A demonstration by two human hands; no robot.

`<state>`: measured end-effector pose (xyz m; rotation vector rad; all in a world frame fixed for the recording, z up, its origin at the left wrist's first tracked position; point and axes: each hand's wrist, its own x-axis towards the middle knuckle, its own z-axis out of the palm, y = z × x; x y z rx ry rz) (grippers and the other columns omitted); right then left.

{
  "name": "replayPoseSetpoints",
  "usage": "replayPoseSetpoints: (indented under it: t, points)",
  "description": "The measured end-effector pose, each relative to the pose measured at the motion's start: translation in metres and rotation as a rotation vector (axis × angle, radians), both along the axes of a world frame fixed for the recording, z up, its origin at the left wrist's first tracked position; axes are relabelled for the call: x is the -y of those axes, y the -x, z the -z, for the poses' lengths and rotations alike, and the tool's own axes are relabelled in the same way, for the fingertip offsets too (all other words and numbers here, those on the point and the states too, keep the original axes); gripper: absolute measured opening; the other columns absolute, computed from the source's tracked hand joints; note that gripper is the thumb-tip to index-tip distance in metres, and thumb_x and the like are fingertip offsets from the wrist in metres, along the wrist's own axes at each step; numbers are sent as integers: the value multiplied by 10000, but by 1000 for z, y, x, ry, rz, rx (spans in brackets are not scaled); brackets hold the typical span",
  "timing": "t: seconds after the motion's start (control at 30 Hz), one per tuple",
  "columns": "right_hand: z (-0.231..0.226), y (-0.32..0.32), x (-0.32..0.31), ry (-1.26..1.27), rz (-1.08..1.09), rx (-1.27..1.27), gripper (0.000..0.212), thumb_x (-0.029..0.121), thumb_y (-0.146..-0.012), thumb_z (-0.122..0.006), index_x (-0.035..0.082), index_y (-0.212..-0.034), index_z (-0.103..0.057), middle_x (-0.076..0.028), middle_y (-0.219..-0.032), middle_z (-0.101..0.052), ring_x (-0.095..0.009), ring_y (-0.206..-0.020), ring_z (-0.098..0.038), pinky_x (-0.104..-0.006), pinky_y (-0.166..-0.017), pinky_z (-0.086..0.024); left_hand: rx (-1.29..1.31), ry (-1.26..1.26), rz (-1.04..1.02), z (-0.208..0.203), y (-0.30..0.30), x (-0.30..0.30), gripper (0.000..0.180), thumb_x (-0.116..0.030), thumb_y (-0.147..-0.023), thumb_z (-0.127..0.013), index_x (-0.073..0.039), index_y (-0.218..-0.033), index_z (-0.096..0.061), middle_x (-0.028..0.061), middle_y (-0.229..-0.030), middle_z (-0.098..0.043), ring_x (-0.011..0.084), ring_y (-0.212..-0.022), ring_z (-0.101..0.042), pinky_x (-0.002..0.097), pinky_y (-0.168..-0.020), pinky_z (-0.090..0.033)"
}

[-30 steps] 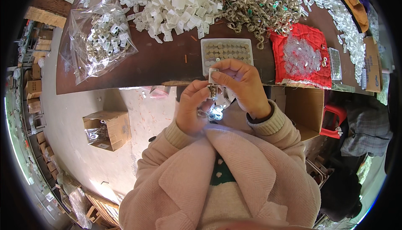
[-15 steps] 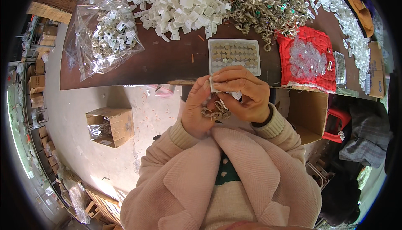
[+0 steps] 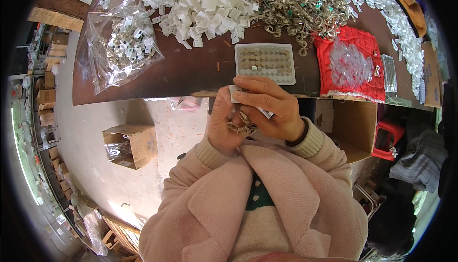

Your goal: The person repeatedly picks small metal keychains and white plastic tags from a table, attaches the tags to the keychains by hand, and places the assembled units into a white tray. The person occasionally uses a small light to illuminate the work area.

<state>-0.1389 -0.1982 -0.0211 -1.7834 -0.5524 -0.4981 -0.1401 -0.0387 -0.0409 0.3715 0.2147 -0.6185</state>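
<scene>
My left hand [image 3: 222, 124] and my right hand [image 3: 277, 110] meet in front of the table edge. Between their fingertips they pinch a small white plastic case [image 3: 234, 93]. A coil of thin wire [image 3: 244, 124] hangs under it, between my palms. Beneath my right fingers shows another white piece [image 3: 265, 113], partly hidden. Just beyond my hands lies a clear tray [image 3: 293, 66] holding rows of round coin cells [image 3: 265, 61]; one of them looks shinier than the others.
White plastic cases [image 3: 205, 4] are heaped at the back, beside a pile of coiled wires [image 3: 300, 4]. A clear bag [image 3: 129, 47] lies left; a red cloth [image 3: 329, 83] with clear pieces lies right. Cardboard boxes [image 3: 143, 143] stand below, near a red stool [image 3: 390, 138].
My hands have shifted slightly left with the white case, which has turned a little between the fingertips. The whole view has shifted slightly too.
</scene>
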Motion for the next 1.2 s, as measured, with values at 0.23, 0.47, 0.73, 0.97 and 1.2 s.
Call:
replayPoseSetpoints:
  t: [0.23, 0.47, 0.73, 0.97, 1.2]
  points:
    - [15, 26, 21, -168, 20, -107, 362, -120, -762, -736, 39, -1087, -721, -208, -1222, -671, -318, -1049, -673, -351, -843, -545, 9, -179, 97, 3, 8, 17, 85, -248, -1019, -577, -165, -1014, -595, -66, -735, -548, 7, -576, -462, 160, -529, -397]
    - [19, 51, 40, -294, 77, -259, 331, -82, -788, -738, 50, -1091, -734, -194, -1217, -680, -277, -1055, -671, -365, -917, -510, -50, -215, 190, 4, 14, 39, 83, -198, -987, -632, -134, -1040, -628, -61, -789, -605, -1, -558, -438, 143, -510, -370]
    - [21, 55, 94, 188, 746, -206, 203, -58, -840, -708, 29, -1023, -730, -106, -1001, -718, -178, -816, -675, -289, -718, -540, 161, -191, 211, 10, 8, 41, 147, -146, -981, -622, -127, -1126, -611, 112, -1041, -697, 47, -602, -453, 175, -525, -397]
    - [33, 56, 142, 498, 1003, -203, 149, -14, -835, -702, 37, -975, -715, -150, -891, -685, -334, -797, -683, -379, -680, -544, 155, -249, 199, 11, 8, 42, 155, -167, -951, -674, -131, -1098, -641, 100, -1013, -704, 52, -609, -460, 170, -535, -396]
    - [30, 52, 155, 441, 1035, -204, 117, 10, -868, -685, 40, -980, -695, -156, -833, -681, -342, -728, -671, -370, -642, -534, 131, -228, 175, 12, 7, 39, 142, -103, -968, -624, -73, -1106, -631, 67, -1010, -689, 59, -620, -468, 185, -542, -363]
